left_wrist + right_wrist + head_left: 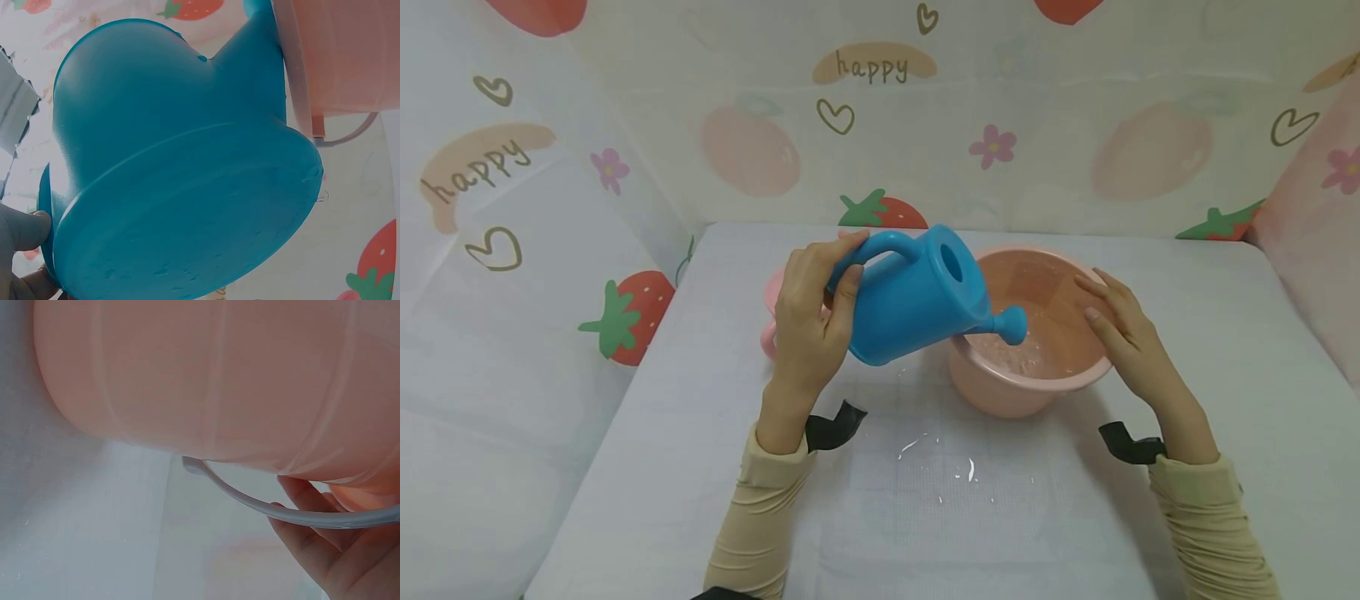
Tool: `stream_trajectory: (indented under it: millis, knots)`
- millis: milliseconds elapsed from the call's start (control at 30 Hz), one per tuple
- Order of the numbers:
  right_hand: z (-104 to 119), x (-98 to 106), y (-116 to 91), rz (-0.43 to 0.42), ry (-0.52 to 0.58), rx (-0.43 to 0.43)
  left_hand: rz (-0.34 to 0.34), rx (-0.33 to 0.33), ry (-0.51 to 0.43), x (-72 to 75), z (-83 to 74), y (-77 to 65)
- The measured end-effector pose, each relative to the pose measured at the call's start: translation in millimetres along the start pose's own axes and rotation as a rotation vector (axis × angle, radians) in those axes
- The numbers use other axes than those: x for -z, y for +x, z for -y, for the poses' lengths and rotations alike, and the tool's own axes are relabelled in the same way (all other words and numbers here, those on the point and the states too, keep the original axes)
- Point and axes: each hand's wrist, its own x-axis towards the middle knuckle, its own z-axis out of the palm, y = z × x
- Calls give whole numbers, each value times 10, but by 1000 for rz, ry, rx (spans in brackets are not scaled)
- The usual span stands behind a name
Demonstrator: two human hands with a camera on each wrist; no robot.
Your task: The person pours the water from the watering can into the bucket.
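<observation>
We work inside a small booth whose walls (625, 192) are hung with a pale cloth printed with strawberries, hearts, flowers and the word "happy", and our table (1225, 333) is covered in a white cloth.

Our left hand (808, 321) grips the blue watering can (913, 300) by its handle (880, 246): the fingers curl over the top of the loop and the thumb closes against the can's side just under it. The can tilts away from this grip toward our right, its spout (1007, 325) pointing down over the near rim of the pink bucket (1037, 333). From the left wrist we see mostly the can's round underside (187, 237), with a fingertip (25, 228) at its lower left edge and the bucket's wall (344, 56) touching the can at the upper right.

Our right hand (1123, 329) lies flat against the far side of the bucket from the can, fingers straight and spread along the rim and outer wall, pressing rather than clasping. In the right wrist view the fingers (319, 544) sit under the bucket's curved side (219, 381), just behind its thin white wire bail (281, 509).

The bucket stands between our two hands, its inside looking wet and speckled. Behind our left hand a pink object (769, 312) peeks out, mostly hidden. Small white splashes (940, 462) dot the cloth nearer to us than both hands.
</observation>
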Motion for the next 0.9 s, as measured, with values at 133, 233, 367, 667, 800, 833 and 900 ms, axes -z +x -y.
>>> stream_trajectory:
  millis: [133, 233, 367, 667, 800, 833, 900]
  knots:
    - [3, -3, 3, -3, 0, 1, 2, -1, 1, 6, -8, 4]
    - [8, -4, 1, -3, 3, 1, 3, 0, 4, 8, -10, 4]
    - [14, -2, -1, 0, 5, 2, 2, -1, 5, 11, -9, 4]
    - [4, -1, 1, 1, 6, 2, -2, -8, 8, 7, 3, 1]
    - [4, -4, 3, 1, 6, 3, -3, -10, 7, 3, 8, -2]
    - [6, -5, 4, 1, 6, 3, -3, -10, 7, 2, 9, -2]
    - [9, -8, 7, -1, 8, 10, -3, -11, 8, 1, 12, -4]
